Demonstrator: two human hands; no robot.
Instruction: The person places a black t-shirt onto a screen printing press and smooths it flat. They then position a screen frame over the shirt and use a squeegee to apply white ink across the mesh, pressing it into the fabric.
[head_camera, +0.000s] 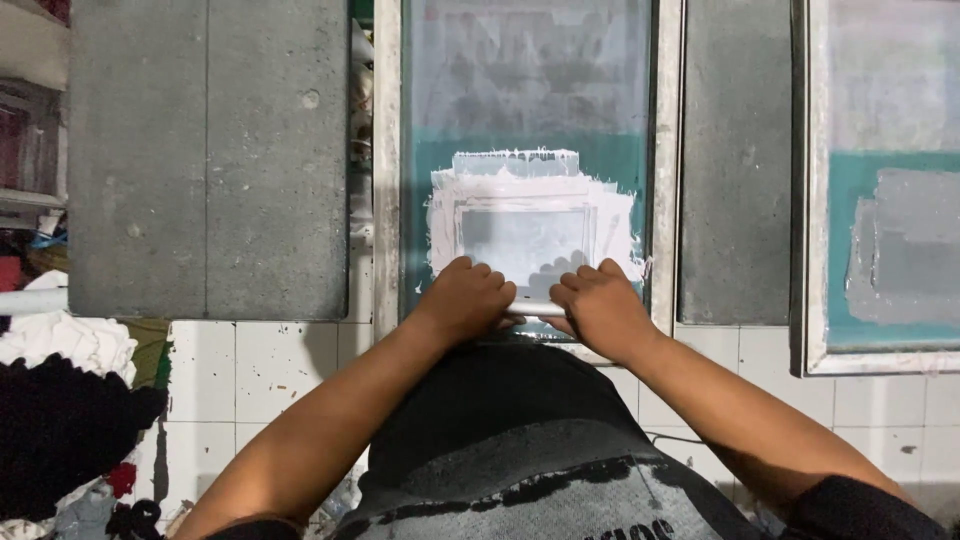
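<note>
Squeegee (535, 310), judged stiff and light, is gripped by its handle between left hand (465, 300) and right hand (600, 308), fingers curled; wet white ink (530, 190) lies just beyond.

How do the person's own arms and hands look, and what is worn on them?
Both forearms are bare. The left hand and right hand carry no gloves; no rings or watch show. A dark sleeve edge shows at the right upper arm, and a dark edge at the left one by the picture's bottom.
</note>
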